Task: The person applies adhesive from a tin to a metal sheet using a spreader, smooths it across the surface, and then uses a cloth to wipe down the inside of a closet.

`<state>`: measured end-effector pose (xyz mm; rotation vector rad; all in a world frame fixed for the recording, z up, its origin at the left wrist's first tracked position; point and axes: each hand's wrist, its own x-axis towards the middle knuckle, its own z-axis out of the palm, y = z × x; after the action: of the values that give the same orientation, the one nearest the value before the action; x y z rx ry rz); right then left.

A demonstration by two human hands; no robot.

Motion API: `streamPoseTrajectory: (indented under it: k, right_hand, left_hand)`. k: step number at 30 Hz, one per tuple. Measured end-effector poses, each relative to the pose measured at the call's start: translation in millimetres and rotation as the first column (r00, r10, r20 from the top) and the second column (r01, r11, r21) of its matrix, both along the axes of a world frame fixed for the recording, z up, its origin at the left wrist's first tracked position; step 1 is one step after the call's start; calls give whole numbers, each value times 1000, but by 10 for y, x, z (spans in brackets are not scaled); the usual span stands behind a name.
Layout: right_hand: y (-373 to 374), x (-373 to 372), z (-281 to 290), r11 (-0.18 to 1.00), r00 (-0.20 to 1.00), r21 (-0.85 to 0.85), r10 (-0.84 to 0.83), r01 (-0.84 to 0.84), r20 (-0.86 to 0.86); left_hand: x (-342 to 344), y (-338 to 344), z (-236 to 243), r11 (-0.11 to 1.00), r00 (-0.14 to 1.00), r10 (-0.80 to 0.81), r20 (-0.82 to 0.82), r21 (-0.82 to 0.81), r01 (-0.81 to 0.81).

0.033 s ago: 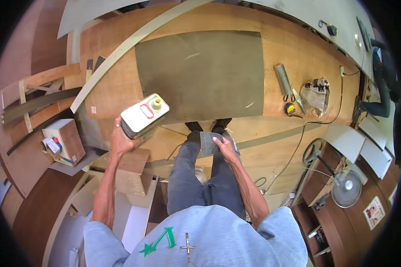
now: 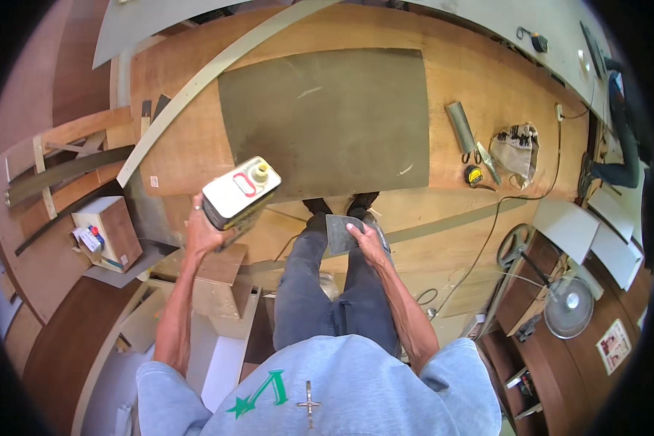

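My left hand [image 2: 205, 231] grips the side of a rectangular can [image 2: 234, 195] with a white top, a red-rimmed handle and a pale yellow spout, held tilted at the near left corner of a large dark olive sheet [image 2: 323, 116] lying on the plywood bench [image 2: 174, 51]. My right hand [image 2: 365, 240] holds a flat grey rectangular piece [image 2: 336, 236], a scraper or offcut, thumb on top, in front of my legs. To the right of the sheet are a grey roll [image 2: 459, 127], scissors [image 2: 469, 156], a pointed trowel-like tool [image 2: 490, 166], a yellow-black tape measure [image 2: 474, 174] and a cloth bag [image 2: 514, 149].
A long pale strip [image 2: 182, 98] crosses the bench's left part. Wooden frames [image 2: 49, 182] and a box [image 2: 120, 236] are at left. At right, a cable [image 2: 496, 218] runs down near a fan [image 2: 568, 307] and white panels [image 2: 559, 225]. A dark-clad person's limb [image 2: 625, 145] shows far right.
My left hand and the can have shifted slightly to the right and toward the lower edge. My right hand stays about where it was.
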<state>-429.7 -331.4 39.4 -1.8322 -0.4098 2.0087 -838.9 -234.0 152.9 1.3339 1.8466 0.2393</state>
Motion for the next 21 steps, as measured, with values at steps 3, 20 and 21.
streamPoseTrajectory:
  k: [3, 20, 21]
  right_hand:
    - [-1, 185, 102, 996, 992, -17, -84, 83, -95]
    - [-327, 2436, 49, 905, 908, 71, -418, 419, -23]
    - [-343, 2475, 45, 903, 906, 75, -421, 422, -28]
  left_hand:
    - [475, -8, 51, 998, 999, -50, -16, -30, 50]
    - [2394, 1014, 369, 967, 965, -255, -63, -28, 254]
    - [2449, 1070, 394, 965, 962, -259, -81, -46, 256]
